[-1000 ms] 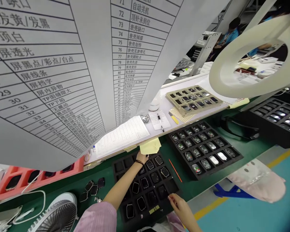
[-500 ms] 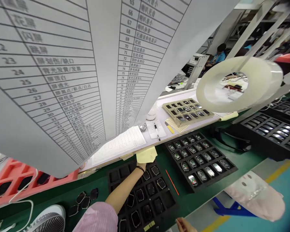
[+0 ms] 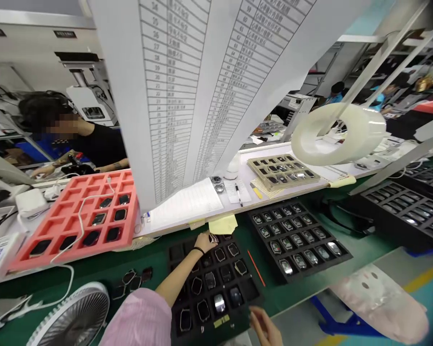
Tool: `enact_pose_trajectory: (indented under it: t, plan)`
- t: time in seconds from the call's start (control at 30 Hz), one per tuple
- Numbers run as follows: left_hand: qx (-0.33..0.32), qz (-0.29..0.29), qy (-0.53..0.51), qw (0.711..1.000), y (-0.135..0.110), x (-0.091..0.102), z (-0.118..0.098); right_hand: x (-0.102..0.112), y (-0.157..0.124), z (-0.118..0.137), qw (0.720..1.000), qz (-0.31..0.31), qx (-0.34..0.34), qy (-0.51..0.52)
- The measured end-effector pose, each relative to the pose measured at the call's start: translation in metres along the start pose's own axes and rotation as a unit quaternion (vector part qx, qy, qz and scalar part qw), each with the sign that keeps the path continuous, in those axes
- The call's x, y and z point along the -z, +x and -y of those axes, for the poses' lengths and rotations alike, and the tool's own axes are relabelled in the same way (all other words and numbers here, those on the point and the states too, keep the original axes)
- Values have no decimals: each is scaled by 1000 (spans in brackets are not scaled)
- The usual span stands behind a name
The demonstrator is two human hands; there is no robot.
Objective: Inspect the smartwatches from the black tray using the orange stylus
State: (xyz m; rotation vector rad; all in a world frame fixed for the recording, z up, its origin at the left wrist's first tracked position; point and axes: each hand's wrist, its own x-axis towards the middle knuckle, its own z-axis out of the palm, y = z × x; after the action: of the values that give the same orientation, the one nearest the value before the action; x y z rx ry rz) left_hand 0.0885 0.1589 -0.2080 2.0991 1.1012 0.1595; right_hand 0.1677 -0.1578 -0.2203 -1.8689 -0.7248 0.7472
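Observation:
My left hand [image 3: 205, 241] reaches over the far row of a black foam tray [image 3: 250, 288]. Its fingers are closed on a smartwatch [image 3: 212, 238] there, partly covered by them. Around it, the tray's square pockets hold several dark watch faces and cases, one with a bright reflective face [image 3: 219, 303]; a few pockets are bare. My right hand [image 3: 266, 327] is at the bottom edge of the view, near the tray's front right corner, fingers loosely bent and apart, with nothing visible in them.
A second black tray of watches [image 3: 282, 275] lies to the right, past a red stick [image 3: 256, 268]. Left are loose watches [image 3: 132, 281], a fan [image 3: 72, 319] and a red tray [image 3: 128, 230]. A hanging printed sheet [image 3: 187, 120] and tape roll [image 3: 332, 137] block the upper view. A co-worker [image 3: 90, 139] sits opposite.
The view has swung left and drawn back from the sheet, bringing in the red tray and co-worker. My left hand has come out from under the yellow paper; my right hand shows more.

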Motion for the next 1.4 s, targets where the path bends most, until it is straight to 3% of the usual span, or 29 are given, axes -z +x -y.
enact_pose_trajectory:
  t: [0.13,0.23,0.3,0.4,0.53,0.67,0.77,0.87,1.0,1.2,1.4]
  plan:
    - [6,-42,-45,998,-88,12,9,-39,23,47,994,75,-5,84]
    - [11,-58,-76,995,-163,12,12,-88,26,76,967,220,-43,123]
    - [31,-75,-82,993,-204,10,16,-119,16,86,956,274,-33,96]
    - [73,-107,-75,989,-250,7,27,-154,-7,86,947,315,21,60]
    - [112,-139,-71,981,-288,4,41,-187,-30,79,928,367,18,59]
    - [106,-138,-93,980,-309,12,58,-206,-38,80,911,401,-14,90]
    - [100,-125,-115,980,-318,26,84,-206,-35,83,896,421,-63,121]
    - [159,-141,-102,972,-317,35,118,-200,-28,83,883,428,-120,154]
    - [248,-141,-51,957,-299,22,152,-194,-22,85,869,422,-159,202]
    - [295,-126,-13,947,-278,-3,168,-190,-28,95,852,409,-176,275]
    - [322,-130,-34,937,-268,-2,173,-191,-33,104,836,399,-185,327]
